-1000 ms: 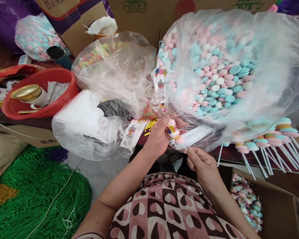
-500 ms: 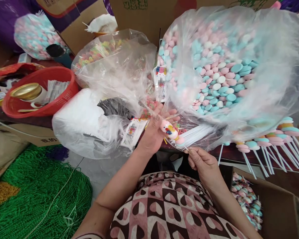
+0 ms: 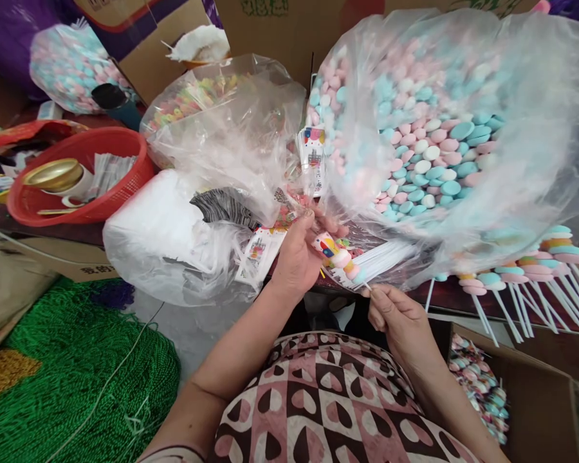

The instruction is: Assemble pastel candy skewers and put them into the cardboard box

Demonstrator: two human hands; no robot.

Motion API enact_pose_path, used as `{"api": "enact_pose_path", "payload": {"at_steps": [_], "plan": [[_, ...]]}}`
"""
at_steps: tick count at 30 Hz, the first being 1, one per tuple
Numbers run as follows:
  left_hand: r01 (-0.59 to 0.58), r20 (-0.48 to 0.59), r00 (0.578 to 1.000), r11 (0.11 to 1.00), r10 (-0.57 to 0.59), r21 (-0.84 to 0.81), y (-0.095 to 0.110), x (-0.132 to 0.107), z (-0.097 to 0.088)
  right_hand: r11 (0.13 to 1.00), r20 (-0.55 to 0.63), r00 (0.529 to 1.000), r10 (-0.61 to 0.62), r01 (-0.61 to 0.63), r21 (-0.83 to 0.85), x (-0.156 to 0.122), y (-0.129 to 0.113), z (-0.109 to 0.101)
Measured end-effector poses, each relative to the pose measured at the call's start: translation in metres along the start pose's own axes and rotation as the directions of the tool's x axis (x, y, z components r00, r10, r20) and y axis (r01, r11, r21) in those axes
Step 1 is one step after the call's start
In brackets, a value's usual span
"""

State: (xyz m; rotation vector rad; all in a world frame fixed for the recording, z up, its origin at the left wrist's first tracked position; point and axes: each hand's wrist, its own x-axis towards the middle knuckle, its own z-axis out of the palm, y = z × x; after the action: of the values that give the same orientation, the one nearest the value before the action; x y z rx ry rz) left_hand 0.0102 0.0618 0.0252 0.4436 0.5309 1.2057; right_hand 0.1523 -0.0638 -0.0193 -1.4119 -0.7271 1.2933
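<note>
A candy skewer [image 3: 341, 259] of pink, blue, white and yellow pieces lies slanted between my hands, in a clear printed wrapper. My left hand [image 3: 303, 254] is closed around the upper end of the wrapped candy; its fingertips are partly behind the plastic. My right hand [image 3: 396, 312] pinches the white stick at the lower end between thumb and fingers. Just beyond the candy lies a bundle of white sticks [image 3: 388, 260]. Flat printed wrappers [image 3: 259, 254] rest left of my left hand.
A large open plastic bag of marshmallow-like candies [image 3: 429, 154] fills the right. Finished-looking candy skewers [image 3: 516, 273] lie along the table edge above a cardboard box [image 3: 540, 411]. A bag of gummy rings [image 3: 197, 103], a white bag [image 3: 147, 238] and a red basket [image 3: 125, 193] stand left.
My left thumb and fingers have drawn in around the wrapper's upper end. The candy skewer has turned a little and shifted slightly right and down, along with my right hand.
</note>
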Motion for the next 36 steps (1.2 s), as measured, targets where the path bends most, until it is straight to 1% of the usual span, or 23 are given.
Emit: {"api": "enact_pose_path", "payload": {"at_steps": [3, 5, 7, 9, 10, 11, 12, 14, 15, 16, 17, 18, 19, 22, 24, 25, 27, 29, 32, 34, 36], "plan": [[0.005, 0.021, 1.0, 0.999, -0.006, 0.04, -0.003, 0.0, -0.001, 0.987, 0.103, 0.987, 0.123, -0.133, 0.091, -0.002, -0.006, 0.002], [0.006, 0.025, 1.0, 0.997, -0.008, 0.075, -0.004, -0.001, 0.0, 0.96, 0.214, 0.957, 0.197, -0.233, 0.155, -0.003, -0.01, 0.002], [0.022, 0.034, 0.999, 0.994, -0.026, 0.112, -0.006, -0.002, 0.002, 0.936, 0.304, 0.923, 0.236, -0.3, 0.186, -0.003, -0.012, 0.004], [0.03, 0.035, 0.999, 0.987, -0.036, 0.156, -0.007, -0.005, 0.004, 0.929, 0.34, 0.907, 0.25, -0.323, 0.179, -0.002, -0.011, 0.006], [0.018, 0.032, 0.999, 0.983, -0.024, 0.181, -0.008, -0.006, 0.005, 0.935, 0.335, 0.909, 0.248, -0.315, 0.163, -0.002, -0.01, 0.007], [-0.003, 0.029, 1.0, 0.978, -0.003, 0.207, -0.01, -0.007, 0.005, 0.949, 0.313, 0.921, 0.233, -0.285, 0.132, -0.001, -0.009, 0.009], [-0.032, 0.03, 0.999, 0.973, 0.025, 0.231, -0.011, -0.009, 0.005, 0.97, 0.275, 0.941, 0.199, -0.229, 0.08, -0.001, -0.007, 0.01], [-0.088, 0.033, 0.996, 0.958, 0.082, 0.274, -0.014, -0.01, 0.004, 0.995, 0.167, 0.984, 0.061, -0.047, -0.085, 0.0, -0.005, 0.013], [-0.102, 0.028, 0.995, 0.951, 0.098, 0.29, -0.015, -0.01, 0.003, 0.983, 0.12, 0.992, -0.03, 0.052, -0.178, 0.0, -0.004, 0.014], [-0.104, 0.023, 0.995, 0.948, 0.102, 0.301, -0.017, -0.01, 0.002, 0.957, 0.087, 0.99, -0.114, 0.133, -0.258, 0.0, -0.003, 0.015], [-0.099, 0.019, 0.995, 0.948, 0.098, 0.303, -0.018, -0.01, 0.002, 0.933, 0.065, 0.983, -0.171, 0.183, -0.308, 0.001, -0.002, 0.016], [-0.093, 0.019, 0.996, 0.95, 0.092, 0.297, -0.019, -0.011, 0.001, 0.926, 0.05, 0.98, -0.193, 0.199, -0.32, 0.001, -0.001, 0.017], [-0.085, 0.019, 0.996, 0.955, 0.083, 0.284, -0.02, -0.011, 0.0, 0.937, 0.043, 0.983, -0.18, 0.184, -0.297, 0.002, 0.0, 0.018], [-0.064, 0.013, 0.998, 0.968, 0.063, 0.241, -0.021, -0.012, -0.001, 0.992, 0.074, 0.996, -0.041, 0.049, -0.118, 0.004, 0.003, 0.021], [-0.04, -0.006, 0.999, 0.975, 0.043, 0.217, -0.019, -0.012, -0.002, 1.0, 0.11, 0.994, 0.027, -0.025, -0.019, 0.004, 0.003, 0.021], [-0.025, -0.01, 1.0, 0.979, 0.027, 0.204, -0.018, -0.012, -0.003, 0.999, 0.117, 0.992, 0.042, -0.043, 0.007, 0.004, 0.003, 0.021], [0.014, 0.017, 1.0, 0.984, -0.017, 0.18, -0.014, -0.011, -0.005, 0.998, 0.099, 0.994, 0.043, -0.047, 0.043, 0.004, 0.002, 0.019], [0.045, 0.085, 0.995, 0.987, -0.059, 0.158, -0.008, -0.009, -0.007, 0.996, 0.056, 0.998, 0.025, -0.03, 0.081, 0.004, 0.001, 0.016], [0.045, 0.175, 0.983, 0.995, -0.061, 0.09, 0.003, -0.004, -0.01, 0.992, 0.016, 1.0, 0.02, -0.022, 0.124, 0.004, 0.002, 0.009], [0.026, 0.182, 0.983, 0.998, -0.037, 0.06, 0.01, 0.0, -0.011, 0.992, 0.017, 1.0, 0.022, -0.024, 0.121, 0.005, 0.004, 0.005], [0.014, 0.164, 0.986, 0.997, -0.026, 0.073, 0.014, 0.004, -0.009, 0.995, 0.017, 1.0, 0.013, -0.015, 0.104, 0.006, 0.005, 0.002]]}}
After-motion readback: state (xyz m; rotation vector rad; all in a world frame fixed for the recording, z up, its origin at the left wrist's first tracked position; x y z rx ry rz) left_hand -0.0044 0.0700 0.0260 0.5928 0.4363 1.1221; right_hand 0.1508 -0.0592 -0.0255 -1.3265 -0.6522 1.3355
